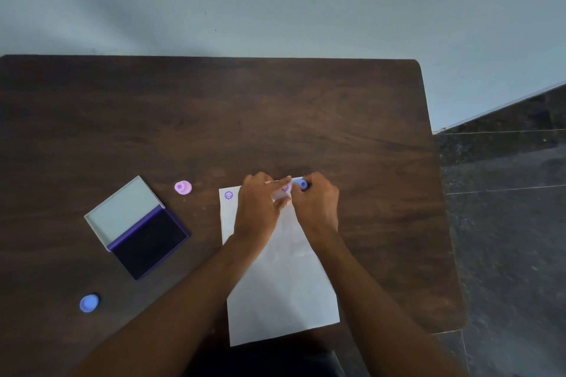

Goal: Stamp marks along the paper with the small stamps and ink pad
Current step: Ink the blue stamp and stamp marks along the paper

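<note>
Head camera is showing the right hand (317, 205) gripping a blue stamp (303, 184) at the paper (284, 291)'s far edge, left hand (260, 208) fingers spread, steadying; pressing straight down should avoid smudging.

**Bare arms, no sleeves in view**

Both forearms are bare from the lower edge of the view up to the wrists; no sleeve, cuff, watch, bracelet or ring shows on either. The left hand (258, 208) and right hand (315, 205) are ungloved, with short, pale fingernails visible on the left hand's fingertips (286, 180). Between the forearms, low in view, lies a dark patch, possibly clothing, too dim to tell.
</note>
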`<state>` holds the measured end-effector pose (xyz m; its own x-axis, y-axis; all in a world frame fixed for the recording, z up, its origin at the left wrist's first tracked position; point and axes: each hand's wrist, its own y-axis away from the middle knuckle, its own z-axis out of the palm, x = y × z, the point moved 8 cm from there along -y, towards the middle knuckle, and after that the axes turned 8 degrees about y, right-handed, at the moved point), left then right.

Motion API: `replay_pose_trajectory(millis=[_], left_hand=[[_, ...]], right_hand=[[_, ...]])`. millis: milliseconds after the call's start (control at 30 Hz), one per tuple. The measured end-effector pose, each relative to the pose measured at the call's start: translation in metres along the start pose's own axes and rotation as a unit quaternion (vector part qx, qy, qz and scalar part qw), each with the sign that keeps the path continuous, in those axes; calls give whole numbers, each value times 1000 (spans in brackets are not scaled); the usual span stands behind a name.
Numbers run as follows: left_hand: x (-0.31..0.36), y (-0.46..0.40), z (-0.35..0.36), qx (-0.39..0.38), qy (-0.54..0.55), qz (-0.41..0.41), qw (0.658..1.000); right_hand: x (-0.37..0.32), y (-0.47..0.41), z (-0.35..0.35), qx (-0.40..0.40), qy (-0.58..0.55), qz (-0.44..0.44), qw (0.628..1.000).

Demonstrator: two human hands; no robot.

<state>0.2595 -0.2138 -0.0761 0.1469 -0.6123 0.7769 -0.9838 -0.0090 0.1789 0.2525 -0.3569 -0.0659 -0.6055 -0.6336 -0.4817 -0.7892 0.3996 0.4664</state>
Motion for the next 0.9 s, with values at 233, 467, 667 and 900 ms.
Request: replay_pose_trajectory(millis=[233,467,667,900], left_hand=[[5,2,-2,-2,-1,-20,1000],[7,8,-6,-7,-1,-30,1000],[17,20,-26,3,7,-38,999],[3,55,-60,-4,-11,-80,997]], right_hand=[[39,54,-26,121,-61,-25,990],[47,61,-19,105,-64,-40,992],[44,66,-21,71,-86,-33,993],[7,86,-25,70,-106,-128,984]])
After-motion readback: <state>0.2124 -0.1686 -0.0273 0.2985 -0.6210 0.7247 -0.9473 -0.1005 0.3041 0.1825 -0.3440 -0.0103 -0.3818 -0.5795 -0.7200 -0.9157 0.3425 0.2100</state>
